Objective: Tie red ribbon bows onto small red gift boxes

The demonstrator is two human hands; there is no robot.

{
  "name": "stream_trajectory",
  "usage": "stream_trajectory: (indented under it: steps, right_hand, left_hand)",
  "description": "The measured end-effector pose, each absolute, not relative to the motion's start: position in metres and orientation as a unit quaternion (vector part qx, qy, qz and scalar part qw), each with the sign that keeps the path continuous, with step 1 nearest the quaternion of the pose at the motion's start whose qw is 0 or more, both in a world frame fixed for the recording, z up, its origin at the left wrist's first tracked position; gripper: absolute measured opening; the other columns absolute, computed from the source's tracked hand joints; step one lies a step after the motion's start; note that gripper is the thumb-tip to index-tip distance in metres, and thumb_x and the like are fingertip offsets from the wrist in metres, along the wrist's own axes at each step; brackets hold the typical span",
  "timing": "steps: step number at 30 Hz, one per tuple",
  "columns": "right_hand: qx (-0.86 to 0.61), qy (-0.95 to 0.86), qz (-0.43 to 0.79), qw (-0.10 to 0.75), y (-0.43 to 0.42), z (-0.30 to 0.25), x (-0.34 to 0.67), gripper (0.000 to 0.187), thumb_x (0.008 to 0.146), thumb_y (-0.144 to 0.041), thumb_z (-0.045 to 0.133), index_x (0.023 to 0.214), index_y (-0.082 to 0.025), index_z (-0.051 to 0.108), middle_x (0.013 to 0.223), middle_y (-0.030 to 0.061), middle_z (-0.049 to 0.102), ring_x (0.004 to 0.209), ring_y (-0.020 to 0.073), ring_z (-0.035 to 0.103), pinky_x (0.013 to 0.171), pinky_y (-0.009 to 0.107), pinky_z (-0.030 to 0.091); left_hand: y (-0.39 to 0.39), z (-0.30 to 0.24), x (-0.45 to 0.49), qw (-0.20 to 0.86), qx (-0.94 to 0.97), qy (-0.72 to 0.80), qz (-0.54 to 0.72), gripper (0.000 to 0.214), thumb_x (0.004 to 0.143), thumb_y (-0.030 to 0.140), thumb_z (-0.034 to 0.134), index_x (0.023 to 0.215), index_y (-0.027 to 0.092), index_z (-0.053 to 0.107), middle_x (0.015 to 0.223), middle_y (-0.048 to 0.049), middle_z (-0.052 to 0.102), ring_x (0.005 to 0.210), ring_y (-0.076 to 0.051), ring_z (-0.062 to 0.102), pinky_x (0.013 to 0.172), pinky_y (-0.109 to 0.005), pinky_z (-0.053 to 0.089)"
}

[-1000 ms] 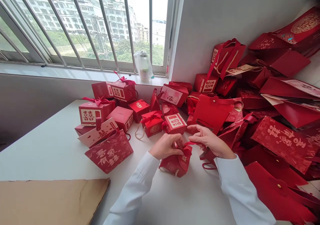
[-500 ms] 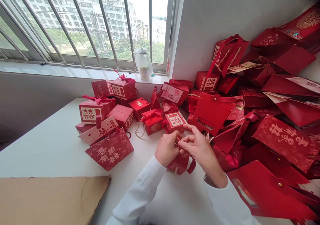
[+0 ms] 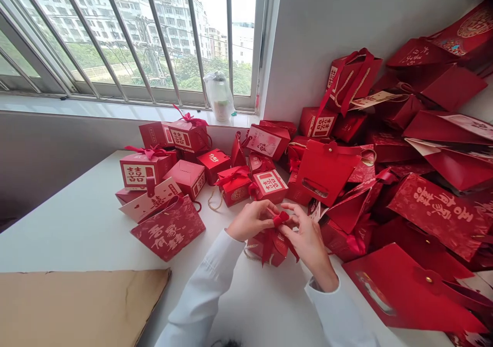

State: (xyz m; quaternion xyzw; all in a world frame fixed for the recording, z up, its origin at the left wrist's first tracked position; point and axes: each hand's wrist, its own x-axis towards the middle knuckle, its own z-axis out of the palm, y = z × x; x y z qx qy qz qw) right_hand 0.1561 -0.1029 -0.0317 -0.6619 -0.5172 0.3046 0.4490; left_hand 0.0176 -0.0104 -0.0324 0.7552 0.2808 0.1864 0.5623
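Since the earlier frame, the two hands had drawn closer together, and a small red ribbon bow [image 3: 281,217] now stood between them. The left hand [image 3: 248,220] and right hand [image 3: 306,239] were clamped on that bow from either side, their fingertips pinching its loops. Just below sat a red gift box [image 3: 268,248], on the white tabletop [image 3: 77,234] toward its right side, with a gold cord [image 3: 250,255] at its left corner. Along the far edge, other red boxes were clustered, including a ribbon-tied box with a double-happiness label [image 3: 134,175]. A printed red gift bag [image 3: 167,229] lay left of the hands, and a sheet of brown kraft paper [image 3: 77,306] covered the near left corner. A heap of red gift bags [image 3: 423,203] rose against the wall at the table's right end.
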Motion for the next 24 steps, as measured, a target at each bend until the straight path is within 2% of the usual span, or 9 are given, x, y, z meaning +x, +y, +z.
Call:
stream_trajectory:
  steps: [3, 8, 12, 15, 18, 24]
  right_hand:
    - [-0.646, -0.529, 0.322, 0.446, -0.100, -0.032, 0.158, 0.033, 0.077, -0.024, 0.056, 0.110, -0.021, 0.057, 0.083, 0.0015, 0.072, 0.067, 0.0163, 0.065, 0.062, 0.026, 0.049]
    - [-0.631, -0.556, 0.331, 0.428, -0.097, -0.031, 0.165, 0.030, 0.077, -0.027, 0.057, 0.107, -0.024, 0.061, 0.083, 0.0007, 0.071, 0.080, 0.0194, 0.066, 0.066, 0.027, 0.050]
    - [-0.641, -0.569, 0.312, 0.411, -0.097, -0.031, 0.167, 0.029, 0.078, -0.031, 0.058, 0.106, -0.024, 0.062, 0.082, 0.0008, 0.070, 0.076, 0.0194, 0.065, 0.063, 0.026, 0.048]
    - [-0.640, -0.572, 0.307, 0.410, -0.097, -0.031, 0.168, 0.023, 0.080, -0.034, 0.057, 0.098, -0.022, 0.065, 0.081, 0.0015, 0.070, 0.074, 0.0192, 0.064, 0.062, 0.026, 0.047]
    - [-0.648, -0.580, 0.299, 0.393, -0.097, -0.032, 0.169, 0.023, 0.080, -0.038, 0.056, 0.089, -0.021, 0.068, 0.078, 0.0028, 0.070, 0.072, 0.0197, 0.062, 0.060, 0.026, 0.045]
    - [-0.662, -0.583, 0.293, 0.368, -0.094, -0.032, 0.170, 0.021, 0.077, -0.036, 0.057, 0.082, -0.020, 0.068, 0.071, 0.0007, 0.069, 0.065, 0.0172, 0.059, 0.060, 0.025, 0.041]
  left_hand:
    - [-0.007, -0.032, 0.014, 0.574, 0.751, 0.270, 0.185, 0.030, 0.077, 0.033, 0.060, 0.099, 0.014, 0.056, 0.082, -0.0055, 0.067, 0.068, -0.014, 0.058, 0.055, -0.020, 0.042]
    - [-0.007, -0.033, 0.013, 0.554, 0.758, 0.274, 0.210, 0.026, 0.076, 0.035, 0.062, 0.092, 0.015, 0.056, 0.079, -0.0039, 0.066, 0.071, -0.015, 0.058, 0.059, -0.022, 0.042]
    - [-0.009, -0.030, 0.014, 0.532, 0.770, 0.285, 0.209, 0.020, 0.076, 0.030, 0.062, 0.089, 0.015, 0.057, 0.078, -0.0030, 0.067, 0.073, -0.015, 0.059, 0.063, -0.023, 0.042]
    - [-0.012, -0.026, 0.016, 0.515, 0.775, 0.300, 0.209, 0.018, 0.076, 0.025, 0.061, 0.090, 0.015, 0.057, 0.081, -0.0031, 0.068, 0.075, -0.016, 0.061, 0.066, -0.024, 0.042]
    - [-0.014, -0.022, 0.017, 0.501, 0.779, 0.311, 0.212, 0.020, 0.077, 0.027, 0.062, 0.092, 0.016, 0.056, 0.082, -0.0029, 0.070, 0.077, -0.016, 0.062, 0.067, -0.024, 0.042]
    - [-0.014, -0.019, 0.015, 0.464, 0.800, 0.323, 0.201, 0.022, 0.078, 0.028, 0.061, 0.096, 0.017, 0.055, 0.078, -0.0006, 0.071, 0.073, -0.016, 0.063, 0.065, -0.024, 0.043]
